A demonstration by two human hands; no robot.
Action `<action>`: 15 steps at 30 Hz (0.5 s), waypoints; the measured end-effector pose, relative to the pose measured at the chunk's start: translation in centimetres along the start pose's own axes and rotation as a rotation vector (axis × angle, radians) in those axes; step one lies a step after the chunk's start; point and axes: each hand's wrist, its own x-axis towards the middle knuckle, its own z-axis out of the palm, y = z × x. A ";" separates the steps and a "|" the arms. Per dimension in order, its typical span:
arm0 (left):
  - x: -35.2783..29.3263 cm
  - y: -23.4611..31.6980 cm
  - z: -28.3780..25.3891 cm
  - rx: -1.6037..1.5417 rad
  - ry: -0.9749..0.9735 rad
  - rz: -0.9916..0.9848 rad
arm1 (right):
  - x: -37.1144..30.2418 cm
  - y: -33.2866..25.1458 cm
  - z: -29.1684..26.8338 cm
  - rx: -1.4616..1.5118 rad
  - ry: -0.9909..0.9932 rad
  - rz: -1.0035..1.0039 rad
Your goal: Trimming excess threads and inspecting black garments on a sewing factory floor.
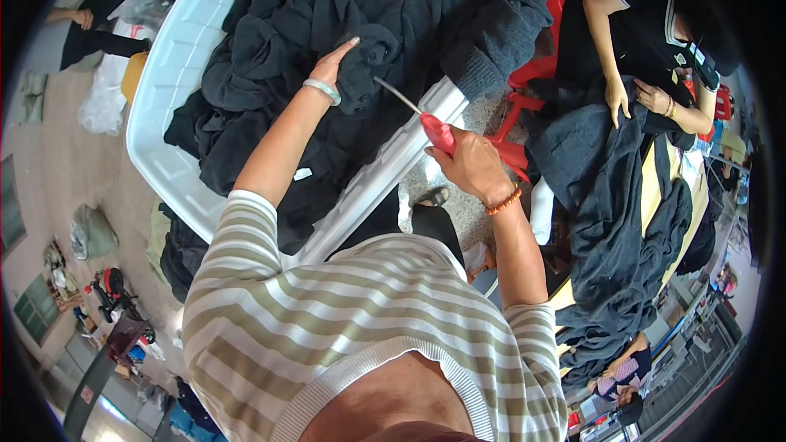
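Observation:
A deep white plastic tub [168, 74] in front of me is heaped with black knitted garments [286, 41]. Over the heap, my left hand [332, 65] grips a bunched black garment [368, 61]; some of its fingers are hidden by the cloth. My right hand [473, 165] is closed around a red-handled tool [438, 133] with a thin metal shaft. I cannot make out the tool's exact kind. Its shaft points up and left, its tip close to the bunched garment. The right hand is just beyond the tub's near right rim.
To the right, a co-worker [639, 49] handles dark cloth [602, 172] over a yellow-edged surface. A red plastic stool [512, 135] stands between us. Another person [90, 20] is at the far left. Clear plastic bags [102, 106] lie on the floor beyond the tub.

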 end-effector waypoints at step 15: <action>-23.8 -3.5 2.9 0.165 -0.384 0.038 | -14.5 1.2 1.4 0.117 0.211 -0.009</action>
